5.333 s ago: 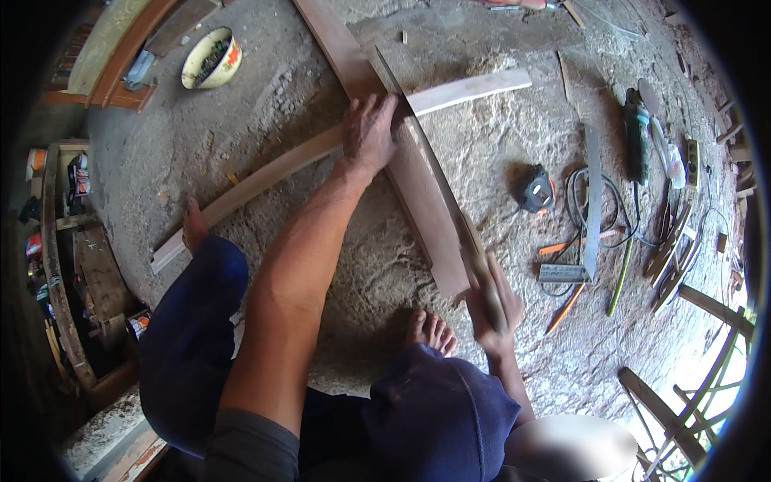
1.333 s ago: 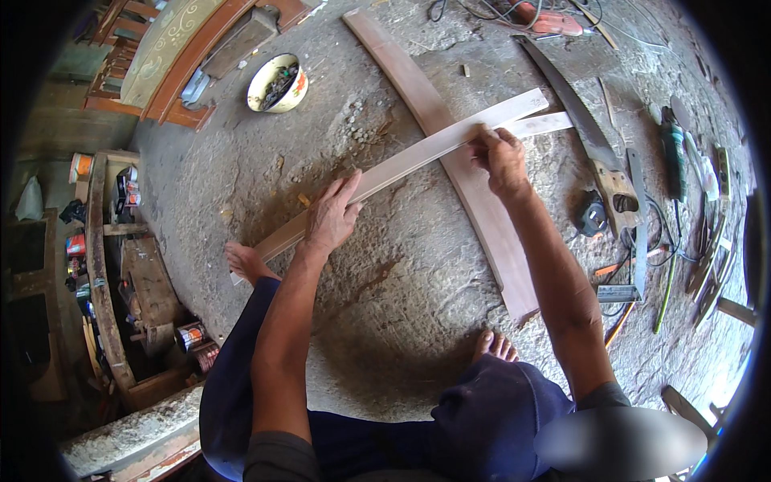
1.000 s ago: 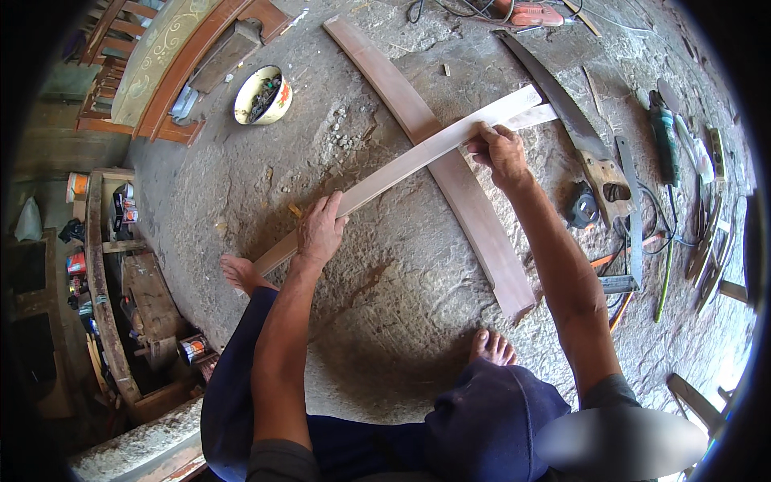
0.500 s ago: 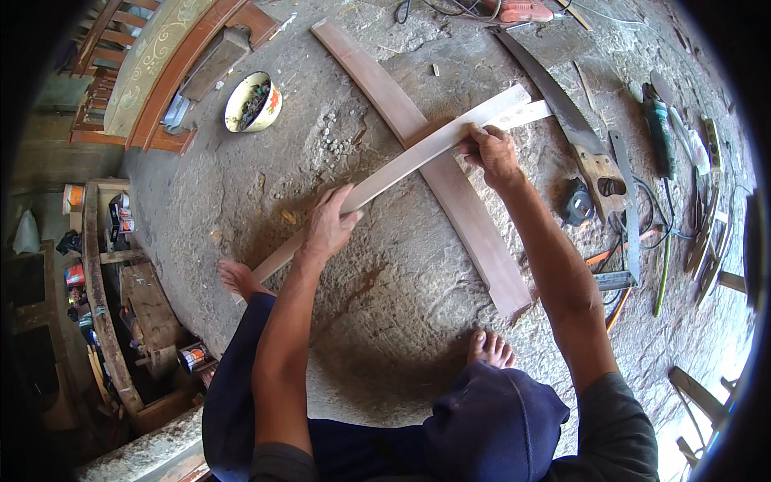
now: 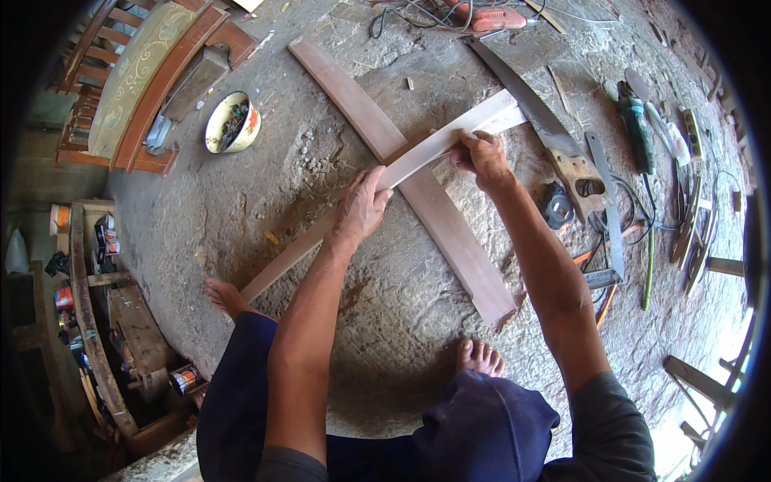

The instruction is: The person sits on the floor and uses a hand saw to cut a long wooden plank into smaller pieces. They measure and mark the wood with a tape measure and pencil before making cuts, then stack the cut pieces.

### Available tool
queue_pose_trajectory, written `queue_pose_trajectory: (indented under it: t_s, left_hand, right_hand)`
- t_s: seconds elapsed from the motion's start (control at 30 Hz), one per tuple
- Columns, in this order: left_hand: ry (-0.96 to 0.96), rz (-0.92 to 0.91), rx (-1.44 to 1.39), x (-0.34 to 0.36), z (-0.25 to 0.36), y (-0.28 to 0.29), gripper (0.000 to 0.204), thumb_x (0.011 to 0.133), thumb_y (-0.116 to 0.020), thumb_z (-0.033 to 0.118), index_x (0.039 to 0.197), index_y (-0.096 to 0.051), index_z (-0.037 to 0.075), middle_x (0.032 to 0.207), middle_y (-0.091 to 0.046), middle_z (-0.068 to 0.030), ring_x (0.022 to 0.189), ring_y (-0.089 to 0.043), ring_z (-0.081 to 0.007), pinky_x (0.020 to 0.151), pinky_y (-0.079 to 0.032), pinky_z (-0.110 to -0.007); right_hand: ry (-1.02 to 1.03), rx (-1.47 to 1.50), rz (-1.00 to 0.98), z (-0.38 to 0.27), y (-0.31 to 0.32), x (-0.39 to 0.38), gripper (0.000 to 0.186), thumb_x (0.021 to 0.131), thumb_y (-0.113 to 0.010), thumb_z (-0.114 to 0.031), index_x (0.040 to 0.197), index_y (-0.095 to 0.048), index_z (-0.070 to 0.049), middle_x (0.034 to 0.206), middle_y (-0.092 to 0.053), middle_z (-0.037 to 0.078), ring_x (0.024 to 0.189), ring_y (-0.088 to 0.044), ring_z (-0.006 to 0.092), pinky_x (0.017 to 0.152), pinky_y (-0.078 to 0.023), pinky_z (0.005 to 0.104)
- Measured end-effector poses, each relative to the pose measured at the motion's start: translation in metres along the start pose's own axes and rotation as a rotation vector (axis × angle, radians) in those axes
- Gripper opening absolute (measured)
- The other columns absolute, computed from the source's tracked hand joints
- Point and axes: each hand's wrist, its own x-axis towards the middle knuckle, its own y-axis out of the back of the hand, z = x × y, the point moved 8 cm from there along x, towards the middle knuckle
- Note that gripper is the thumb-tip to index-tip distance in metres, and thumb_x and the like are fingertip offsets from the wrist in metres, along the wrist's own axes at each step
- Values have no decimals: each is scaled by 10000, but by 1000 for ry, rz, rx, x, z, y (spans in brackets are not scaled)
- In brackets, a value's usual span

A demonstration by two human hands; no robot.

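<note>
My left hand (image 5: 361, 205) is closed round a pale wooden strip (image 5: 426, 145) near its middle, fingers over the top edge. Farther along toward the upper end, my right hand (image 5: 480, 161) pinches that same strip, thumb and fingers on it. Another pale piece (image 5: 516, 116) shows just under it at the upper right. Both lie crosswise over a wider pinkish board (image 5: 446, 233) on the rough floor. Beside the right hand lies a handsaw (image 5: 574, 173), with a tape measure (image 5: 558, 205) and a metal square (image 5: 614, 245) close to its handle.
An enamel bowl (image 5: 230, 120) of small bits sits upper left, near a carved wooden panel (image 5: 128, 104). A wooden crate (image 5: 88, 305) stands left. A green grinder (image 5: 638, 136), cables and a red power tool (image 5: 494, 20) lie right and top. My bare feet (image 5: 478, 357) rest on the floor.
Earlier my right hand held the saw; it now lies on the floor and that hand pinches the strip. In the last second my left hand has moved rightward along the strip, toward the right hand.
</note>
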Motion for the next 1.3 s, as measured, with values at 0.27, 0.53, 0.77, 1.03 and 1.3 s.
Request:
queue_pose_trajectory:
  t_s: [0.27,0.53,0.77,1.03,1.3]
  left_hand:
    - [94,19,3,13,-12,-16,466,963,-604,256,1354,-504,22,1247,-616,-226,1107,-620,-378,963,-498,-437]
    - [344,29,-434,31,-47,-17,340,920,-655,165,1182,-480,38,966,-601,-144,866,-613,-250,773,-508,-410]
    - [360,51,-414,46,-52,7,369,952,-646,157,1230,-440,28,949,-600,-87,855,-550,-145,734,-479,-327]
    - [320,89,-455,40,-47,-10,377,894,-685,167,1160,-476,0,967,-574,-130,868,-569,-214,770,-496,-380]
    - [358,1,-403,27,-45,-35,407,902,-696,196,1180,-460,15,968,-563,-122,860,-571,-218,745,-497,-382]
  right_hand:
    - [-55,-70,-31,-11,7,7,308,983,-623,-342,1048,-656,-43,876,-717,78,700,-675,156,628,-551,316]
    - [2,-135,-120,-16,0,5,361,976,-623,-413,1117,-643,-81,993,-700,62,819,-668,159,737,-553,319]
    - [750,-1176,-39,-48,-36,-19,460,813,-604,-16,1260,-599,-125,1323,-598,114,998,-676,321,854,-564,428]
    - [560,-1477,-223,-32,-8,-42,436,785,-516,31,1185,-587,-128,1216,-562,123,946,-668,406,769,-546,517]
    - [649,-1441,-192,-27,66,-100,375,825,-549,-35,1184,-623,-115,1172,-640,103,861,-699,345,719,-574,470]
